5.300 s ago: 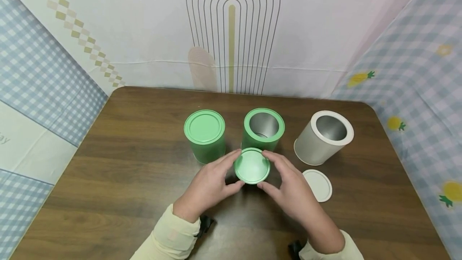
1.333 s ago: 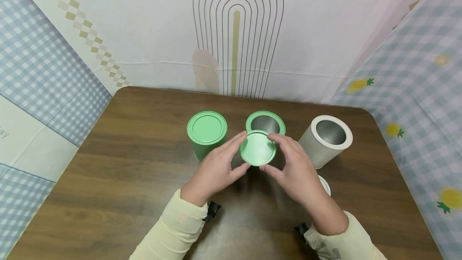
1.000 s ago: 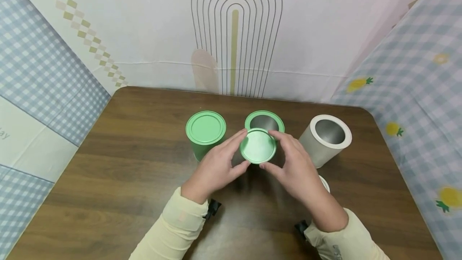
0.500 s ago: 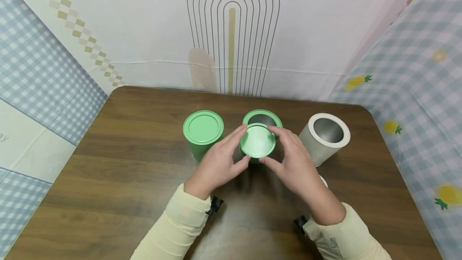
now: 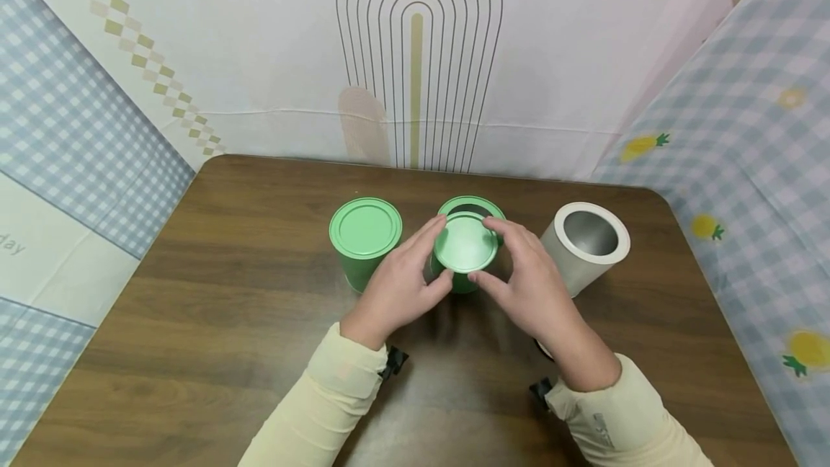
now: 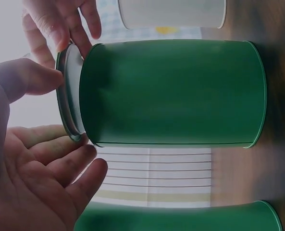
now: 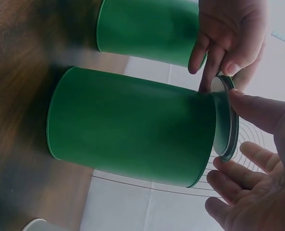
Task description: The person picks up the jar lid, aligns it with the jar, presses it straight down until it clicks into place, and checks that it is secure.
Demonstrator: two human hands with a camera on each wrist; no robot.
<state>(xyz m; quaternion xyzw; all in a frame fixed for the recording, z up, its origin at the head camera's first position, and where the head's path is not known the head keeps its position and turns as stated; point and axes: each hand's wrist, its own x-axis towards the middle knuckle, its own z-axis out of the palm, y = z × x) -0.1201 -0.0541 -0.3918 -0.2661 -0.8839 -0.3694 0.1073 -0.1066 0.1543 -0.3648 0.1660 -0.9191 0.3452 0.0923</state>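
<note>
A round green lid (image 5: 466, 242) is pinched at its edge from both sides, by my left hand (image 5: 402, 281) and my right hand (image 5: 530, 281). It hovers at the mouth of the middle green can (image 5: 463, 285), whose dark opening shows behind it. From the left wrist view, the lid (image 6: 70, 91) is tilted against the rim of the upright can (image 6: 176, 94). The right wrist view also shows the lid (image 7: 225, 118) close to the can (image 7: 132, 126); whether they touch, I cannot tell.
To the left stands a green can with its lid on (image 5: 365, 230). An uncovered white can (image 5: 577, 259) is on the right. A white lid lies on the wooden table (image 5: 214, 294), mostly hidden under my right forearm. A patterned cloth (image 5: 279, 56) hangs behind.
Both hands have carried the green lid away from me and onto the middle can's opening, covering more of it. The cans have stayed in place.
</note>
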